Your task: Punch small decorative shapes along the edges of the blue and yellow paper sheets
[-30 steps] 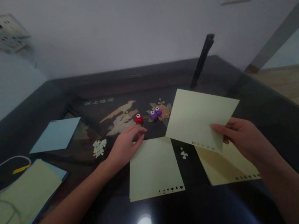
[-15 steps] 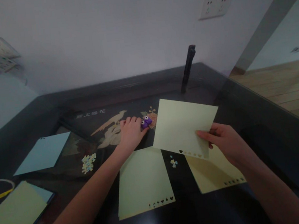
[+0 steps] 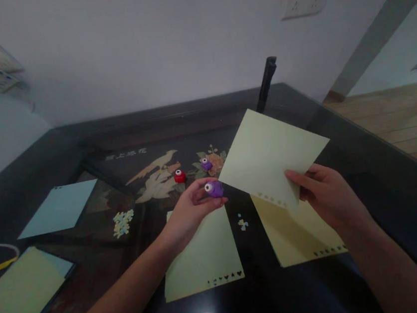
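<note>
Left hand (image 3: 187,214): pinched shut on purple punch (image 3: 214,189), lifted off table (image 3: 364,169), slot side toward sheet.
Right hand (image 3: 328,195): clamped on sheet (image 3: 269,157) corner, punched edge tilted toward punch (for lining up).

Table inlay (image 3: 126,154) characters (unreadable)
</note>
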Demonstrator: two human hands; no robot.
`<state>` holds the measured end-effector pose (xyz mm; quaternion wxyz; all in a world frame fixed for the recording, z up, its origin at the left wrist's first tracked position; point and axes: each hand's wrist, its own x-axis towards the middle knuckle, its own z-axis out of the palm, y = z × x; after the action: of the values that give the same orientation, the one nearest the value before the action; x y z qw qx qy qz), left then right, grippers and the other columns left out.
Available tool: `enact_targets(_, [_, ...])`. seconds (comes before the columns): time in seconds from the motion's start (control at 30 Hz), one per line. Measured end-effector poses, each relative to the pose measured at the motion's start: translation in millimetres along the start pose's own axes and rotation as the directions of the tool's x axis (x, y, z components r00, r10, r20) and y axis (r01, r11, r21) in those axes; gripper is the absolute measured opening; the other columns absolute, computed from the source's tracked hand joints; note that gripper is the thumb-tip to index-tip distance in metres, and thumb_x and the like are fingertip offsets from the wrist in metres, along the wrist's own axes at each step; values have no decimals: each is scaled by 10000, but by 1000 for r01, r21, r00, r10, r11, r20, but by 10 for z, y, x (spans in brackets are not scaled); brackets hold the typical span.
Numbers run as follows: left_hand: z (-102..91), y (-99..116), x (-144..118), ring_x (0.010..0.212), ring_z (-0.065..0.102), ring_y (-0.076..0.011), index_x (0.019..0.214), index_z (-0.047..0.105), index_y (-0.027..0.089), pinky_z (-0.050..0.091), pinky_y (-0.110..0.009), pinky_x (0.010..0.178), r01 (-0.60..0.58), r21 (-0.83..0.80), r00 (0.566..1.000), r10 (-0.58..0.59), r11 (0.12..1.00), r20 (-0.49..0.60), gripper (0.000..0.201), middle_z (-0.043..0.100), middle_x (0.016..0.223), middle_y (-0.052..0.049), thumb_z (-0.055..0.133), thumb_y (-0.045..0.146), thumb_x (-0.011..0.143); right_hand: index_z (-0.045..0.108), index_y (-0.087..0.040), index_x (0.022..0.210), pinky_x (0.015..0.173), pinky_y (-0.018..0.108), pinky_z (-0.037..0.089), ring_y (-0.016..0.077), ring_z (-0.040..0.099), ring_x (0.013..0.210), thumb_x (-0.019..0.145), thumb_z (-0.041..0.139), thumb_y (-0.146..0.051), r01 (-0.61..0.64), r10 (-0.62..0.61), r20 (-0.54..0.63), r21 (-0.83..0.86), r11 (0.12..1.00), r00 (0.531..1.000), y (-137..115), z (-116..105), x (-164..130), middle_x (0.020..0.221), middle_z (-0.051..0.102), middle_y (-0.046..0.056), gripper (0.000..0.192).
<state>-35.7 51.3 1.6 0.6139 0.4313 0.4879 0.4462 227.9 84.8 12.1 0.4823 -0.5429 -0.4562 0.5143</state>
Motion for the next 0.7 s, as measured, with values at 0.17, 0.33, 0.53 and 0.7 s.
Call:
enact_targets(0.17, [136,-68,-159,828,683,-173,1042,599,183,542,-326,792,63,-259,998,-61,964,13,351,679,902,-45,736,351,767,672,-179,711,433,251,309,105,453,477,662,758,-347,7,-8,15,19,1000,1000,57,70,4,589,602,4,195])
enact_targets(0.33, [202,-159,-218,736,668,-142,1088,606,207,484,-218,577,84,-197,996,-80,977,26,403,629,882,-2,777,284,731,660,-174,661,396,226,298,84,438,455,628,779,-321,10,-10,7,68,998,1000,33,158,-23,571,603,-2,192])
enact_targets(0.53, [235,-259,-239,737,640,-117,983,628,180,465,-207,601,38,-137,997,-29,990,68,356,666,922,-13,807,218,678,665,-180,668,384,219,321,81,456,449,672,752,-274,70,-71,11,56,996,997,58,243,-77,576,615,-8,128])
enact_targets(0.7, [222,-294,-217,776,652,-131,986,610,179,496,-257,725,34,-124,997,-25,992,72,385,695,938,-23,808,196,657,661,-185,695,379,221,345,85,475,451,716,737,-252,154,-154,20,8,988,988,87,285,-107,584,614,-15,103])
